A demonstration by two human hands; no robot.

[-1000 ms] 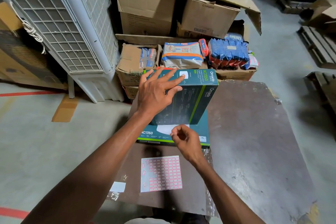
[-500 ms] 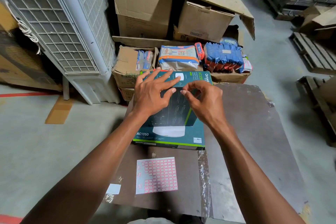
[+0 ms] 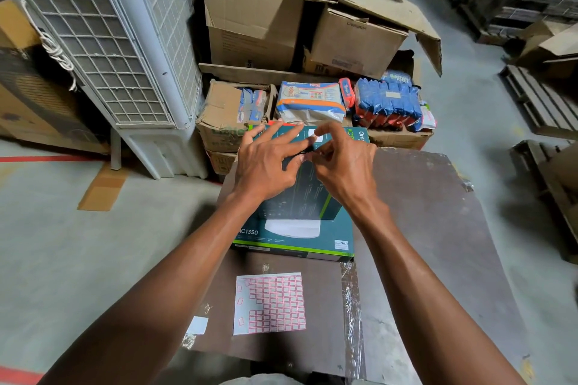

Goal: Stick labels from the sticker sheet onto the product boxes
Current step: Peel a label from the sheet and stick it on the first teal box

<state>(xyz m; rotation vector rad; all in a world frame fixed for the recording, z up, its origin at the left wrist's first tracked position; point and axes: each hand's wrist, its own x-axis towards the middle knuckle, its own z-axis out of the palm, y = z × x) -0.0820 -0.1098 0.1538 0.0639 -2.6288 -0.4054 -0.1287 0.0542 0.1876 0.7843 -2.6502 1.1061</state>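
A teal product box (image 3: 300, 194) stands tilted on a flat teal box (image 3: 331, 237) marked AC1350, both on a brown board (image 3: 431, 228). My left hand (image 3: 269, 162) presses the upper box's face with spread, straight fingers. My right hand (image 3: 344, 166) is beside it with curled fingers, thumb and forefinger pinching a small label against the box near its top edge; the label is mostly hidden. The sticker sheet (image 3: 270, 302), white with red-bordered labels and several empty spots, lies flat on the board nearer to me.
A white paper scrap (image 3: 197, 325) lies left of the sheet. Behind the boxes are cardboard cartons (image 3: 250, 15), blue packets (image 3: 387, 103) and a diaper pack (image 3: 309, 100). A white air cooler (image 3: 109, 50) stands at left; wooden pallets (image 3: 538, 103) lie at right.
My right hand rose from just above the sticker sheet to the upper box's face and now pinches beside my left fingers. The left hand stayed on the box.
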